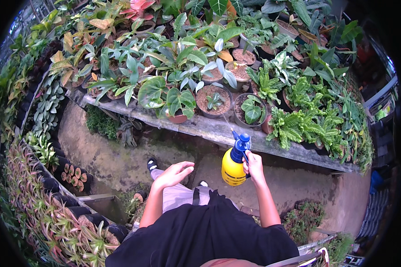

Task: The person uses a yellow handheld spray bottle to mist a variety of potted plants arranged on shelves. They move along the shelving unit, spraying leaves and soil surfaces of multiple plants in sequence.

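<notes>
My right hand [253,166] is closed round the handle of a yellow pump spray bottle [233,168] with a blue top. The bottle is upright, its nozzle pointing up and away toward the potted plants. A thin streak shows between the nozzle and a round pot [214,111] of brown growing medium with a small plant in it. Beside that pot, a dark pot holds a broad-leaved green plant [253,111]. My left hand [174,174] hangs in the air left of the bottle, fingers stretched out, with nothing in it.
A long grey bench [182,127] crowded with potted plants runs across in front of me. Bushy green ferns [305,111] fill its right part. At the left, rows of striped-leaf plants [44,209] stand in black bags beside several brown-filled pots [74,175]. Concrete floor [107,151] lies below.
</notes>
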The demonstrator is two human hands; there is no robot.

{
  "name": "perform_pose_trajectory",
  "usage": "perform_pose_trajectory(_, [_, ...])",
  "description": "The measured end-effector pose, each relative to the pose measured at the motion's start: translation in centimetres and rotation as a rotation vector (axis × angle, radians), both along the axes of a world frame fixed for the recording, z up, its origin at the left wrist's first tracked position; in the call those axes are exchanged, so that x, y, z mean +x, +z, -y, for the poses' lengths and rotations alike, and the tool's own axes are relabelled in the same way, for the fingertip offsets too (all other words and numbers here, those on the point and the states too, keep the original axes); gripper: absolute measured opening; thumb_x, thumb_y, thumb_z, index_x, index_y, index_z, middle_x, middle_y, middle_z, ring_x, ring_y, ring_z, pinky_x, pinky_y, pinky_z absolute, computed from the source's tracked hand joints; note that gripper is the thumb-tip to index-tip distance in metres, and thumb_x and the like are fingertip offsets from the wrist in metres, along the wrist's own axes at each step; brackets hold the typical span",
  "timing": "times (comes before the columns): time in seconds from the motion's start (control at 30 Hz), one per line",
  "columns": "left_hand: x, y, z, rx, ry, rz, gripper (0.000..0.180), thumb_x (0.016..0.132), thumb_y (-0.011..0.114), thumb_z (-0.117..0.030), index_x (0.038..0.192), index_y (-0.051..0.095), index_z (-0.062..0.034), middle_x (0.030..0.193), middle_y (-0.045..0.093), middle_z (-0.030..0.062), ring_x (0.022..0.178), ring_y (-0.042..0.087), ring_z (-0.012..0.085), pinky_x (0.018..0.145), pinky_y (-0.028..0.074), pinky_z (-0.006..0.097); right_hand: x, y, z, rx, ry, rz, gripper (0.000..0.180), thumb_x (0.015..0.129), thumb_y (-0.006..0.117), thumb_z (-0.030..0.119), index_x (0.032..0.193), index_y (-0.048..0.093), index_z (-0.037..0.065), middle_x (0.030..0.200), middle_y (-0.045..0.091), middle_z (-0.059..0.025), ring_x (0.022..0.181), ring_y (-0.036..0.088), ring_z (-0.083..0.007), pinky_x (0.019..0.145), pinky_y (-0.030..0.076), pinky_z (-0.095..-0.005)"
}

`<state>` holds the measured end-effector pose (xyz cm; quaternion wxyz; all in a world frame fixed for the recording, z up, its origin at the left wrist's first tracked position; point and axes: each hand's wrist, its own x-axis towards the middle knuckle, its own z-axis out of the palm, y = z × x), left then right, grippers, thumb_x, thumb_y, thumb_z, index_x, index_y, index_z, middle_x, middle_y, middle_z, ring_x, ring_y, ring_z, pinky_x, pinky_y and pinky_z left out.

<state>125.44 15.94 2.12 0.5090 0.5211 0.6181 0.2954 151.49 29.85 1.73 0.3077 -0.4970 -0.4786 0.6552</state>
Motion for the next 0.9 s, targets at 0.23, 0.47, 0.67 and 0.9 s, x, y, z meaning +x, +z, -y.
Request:
perform_pose_trajectory(0.23, [0.6,0.4,-1.6,-0.006,-0.068,-0.028,0.037,0.085,0.044,-0.027,0.113,0.047,-0.0028,0.106,0.054,0.0134,0.097,0.052,0.0199,0.083,0.039,0.031,0.7,0.7,0.9,0.038,0.077,0.043,0.036,0.086,0.043,0.030,0.062,0.047,0.003,0.039,0.038,0.0000,0.029,0.032,-0.0072,0.031,0.024,-0.0212])
perform_pose_trajectory(0.47, [1.1,0.4,-2.8,0.048,-0.090,-0.009,0.039,0.085,0.044,-0.028,0.113,0.046,-0.0014,0.107,0.054,0.0135,0.098,0.051,0.0208,0.084,0.039,0.032,0.4,2.4,0.9,0.057,0.044,-0.033,0.035,0.086,0.042,0.029,0.063,0.046,0.003,0.039,0.037,-0.0002,0.030,0.032,-0.0068,0.031,0.023,-0.0211])
perform_pose_trajectory(0.67, [1.2,0.6,-3.2,0.083,-0.121,-0.007,0.041,0.085,0.044,-0.030,0.114,0.046,-0.0012,0.106,0.054,0.0136,0.096,0.052,0.0212,0.082,0.040,0.032,-0.2,4.2,0.9,0.103,-0.044,-0.117,0.035,0.088,0.039,0.028,0.065,0.046,0.003,0.040,0.036,0.0005,0.030,0.030,-0.0069,0.031,0.023,-0.0208])
perform_pose_trajectory(0.9, [1.4,1.5,-3.3,0.040,-0.148,-0.026,0.037,0.086,0.043,-0.025,0.115,0.045,-0.0019,0.110,0.052,0.0108,0.100,0.050,0.0179,0.086,0.038,0.031,-0.9,5.4,0.1,0.164,-0.064,-0.205,0.036,0.087,0.040,0.029,0.065,0.046,0.002,0.040,0.037,0.0005,0.030,0.030,-0.0063,0.031,0.024,-0.0206])
